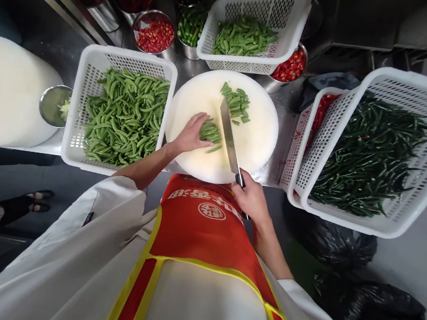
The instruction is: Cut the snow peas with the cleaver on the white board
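On the round white cutting board (256, 139), my left hand (189, 136) presses its fingers closed over a small bunch of green pods (209, 130), while my right hand (252, 198) grips the cleaver (229, 137), blade set just beside the bunch; cut pieces (237, 102) lie beyond, a full basket (82, 100) at left.

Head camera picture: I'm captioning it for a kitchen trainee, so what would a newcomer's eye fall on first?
The round white cutting board at centre, where the left hand pins a bunch of green pods and the right hand holds a knife beside them. White baskets flank it: green pods on the left, dark green chillies on the right. Below, the person's red apron stands out.
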`<state>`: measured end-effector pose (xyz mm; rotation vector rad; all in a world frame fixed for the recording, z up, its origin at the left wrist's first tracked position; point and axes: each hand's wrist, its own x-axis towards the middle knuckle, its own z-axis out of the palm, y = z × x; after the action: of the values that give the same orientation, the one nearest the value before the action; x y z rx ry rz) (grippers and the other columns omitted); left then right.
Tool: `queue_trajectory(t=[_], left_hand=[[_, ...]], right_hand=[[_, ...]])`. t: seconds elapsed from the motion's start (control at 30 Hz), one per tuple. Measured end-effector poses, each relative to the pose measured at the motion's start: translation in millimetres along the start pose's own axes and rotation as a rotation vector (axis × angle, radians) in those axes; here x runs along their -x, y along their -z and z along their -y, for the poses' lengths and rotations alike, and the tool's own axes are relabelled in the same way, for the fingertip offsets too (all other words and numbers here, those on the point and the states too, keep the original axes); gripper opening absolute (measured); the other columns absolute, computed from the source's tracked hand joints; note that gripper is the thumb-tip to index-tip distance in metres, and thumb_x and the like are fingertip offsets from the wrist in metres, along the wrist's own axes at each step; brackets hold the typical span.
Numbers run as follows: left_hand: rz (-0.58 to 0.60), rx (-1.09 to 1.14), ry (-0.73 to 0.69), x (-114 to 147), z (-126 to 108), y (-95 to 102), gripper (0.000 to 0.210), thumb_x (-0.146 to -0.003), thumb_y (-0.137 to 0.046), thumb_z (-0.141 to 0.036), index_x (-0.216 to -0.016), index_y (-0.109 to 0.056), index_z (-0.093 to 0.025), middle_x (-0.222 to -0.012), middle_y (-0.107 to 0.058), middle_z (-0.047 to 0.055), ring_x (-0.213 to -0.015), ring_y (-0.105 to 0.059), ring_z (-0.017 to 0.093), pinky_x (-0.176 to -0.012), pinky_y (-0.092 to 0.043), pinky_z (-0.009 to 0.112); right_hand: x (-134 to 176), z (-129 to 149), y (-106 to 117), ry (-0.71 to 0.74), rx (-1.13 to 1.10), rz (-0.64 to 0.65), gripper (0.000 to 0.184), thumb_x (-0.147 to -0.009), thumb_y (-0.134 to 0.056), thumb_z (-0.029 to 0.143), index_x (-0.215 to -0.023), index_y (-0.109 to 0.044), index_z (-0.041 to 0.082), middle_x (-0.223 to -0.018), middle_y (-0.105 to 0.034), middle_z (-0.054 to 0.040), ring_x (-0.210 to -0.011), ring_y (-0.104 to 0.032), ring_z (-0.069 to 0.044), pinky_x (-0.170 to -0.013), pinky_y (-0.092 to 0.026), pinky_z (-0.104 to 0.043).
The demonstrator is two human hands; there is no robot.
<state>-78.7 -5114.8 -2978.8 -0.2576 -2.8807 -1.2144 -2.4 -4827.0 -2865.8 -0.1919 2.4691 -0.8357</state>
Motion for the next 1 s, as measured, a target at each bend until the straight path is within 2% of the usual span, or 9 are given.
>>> queue_trajectory(t=[0.13, 0.23, 0.33, 0.47, 0.6, 0.9, 1.0], left_hand=[[-0.088, 0.064, -0.011, -1, 17, 22.7, 0.063, -0.079, -0.079, -0.055, -0.126, -0.053, -0.023, -0.14, -0.05, 0.014, -0.138, -0.046, 0.03, -0.118, -0.039, 0.047], [-0.036, 0.072, -0.057, -3, 21, 32.1, 0.043, -0.08, -0.08, -0.047, -0.109, -0.058, -0.023, -0.127, -0.055, 0.01, -0.127, -0.052, 0.026, -0.114, -0.043, 0.045], [0.049, 0.086, -0.122, -6, 20, 32.0, 0.033, -0.079, -0.081, -0.039, -0.099, -0.062, -0.022, -0.121, -0.055, 0.008, -0.12, -0.053, 0.025, -0.11, -0.044, 0.043], [0.111, 0.078, -0.152, -14, 19, 24.8, 0.024, -0.078, -0.08, -0.034, -0.093, -0.066, -0.022, -0.116, -0.056, 0.007, -0.116, -0.052, 0.025, -0.107, -0.045, 0.043], [0.162, 0.07, -0.155, -18, 20, 19.0, 0.017, -0.081, -0.077, -0.033, -0.09, -0.068, -0.022, -0.11, -0.059, 0.006, -0.113, -0.053, 0.026, -0.105, -0.045, 0.045], [0.188, 0.091, -0.203, -17, 19, 18.0, 0.013, -0.088, -0.07, -0.034, -0.094, -0.068, -0.022, -0.109, -0.063, 0.008, -0.111, -0.056, 0.026, -0.103, -0.045, 0.045], [0.199, 0.095, -0.221, -17, 18, 18.4, 0.013, -0.089, -0.068, -0.034, -0.094, -0.066, -0.022, -0.107, -0.064, 0.007, -0.108, -0.057, 0.026, -0.101, -0.046, 0.044]], right_hand=[[10, 10, 6, 0.004, -0.041, 0.031, 0.05, -0.088, -0.049, 0.035, -0.133, -0.064, 0.019, -0.074, -0.069, -0.0018, -0.062, -0.061, -0.02, -0.066, -0.044, -0.029], [14, 18, 4, 0.047, -0.04, 0.059, 0.048, -0.089, -0.047, 0.035, -0.132, -0.064, 0.018, -0.077, -0.069, -0.0024, -0.065, -0.061, -0.02, -0.067, -0.043, -0.029], [13, 25, 0, 0.055, -0.004, 0.088, 0.049, -0.089, -0.046, 0.033, -0.134, -0.062, 0.018, -0.078, -0.069, -0.0027, -0.066, -0.062, -0.02, -0.068, -0.042, -0.029], [7, 31, -3, 0.042, 0.051, 0.122, 0.048, -0.09, -0.045, 0.031, -0.133, -0.06, 0.019, -0.082, -0.072, -0.0043, -0.072, -0.065, -0.023, -0.07, -0.041, -0.03], [2, 37, 0, 0.022, 0.115, 0.164, 0.038, -0.091, -0.043, 0.03, -0.122, -0.061, 0.019, -0.083, -0.072, -0.0061, -0.076, -0.066, -0.024, -0.069, -0.038, -0.03], [-4, 63, 21, -0.074, 0.242, 0.326, 0.021, -0.096, -0.04, 0.031, -0.107, -0.054, 0.021, -0.08, -0.071, -0.0079, -0.074, -0.065, -0.025, -0.065, -0.031, -0.031], [-18, 62, 13, -0.094, 0.237, 0.348, 0.02, -0.096, -0.041, 0.031, -0.107, -0.054, 0.021, -0.082, -0.071, -0.0084, -0.076, -0.065, -0.025, -0.065, -0.032, -0.03]])
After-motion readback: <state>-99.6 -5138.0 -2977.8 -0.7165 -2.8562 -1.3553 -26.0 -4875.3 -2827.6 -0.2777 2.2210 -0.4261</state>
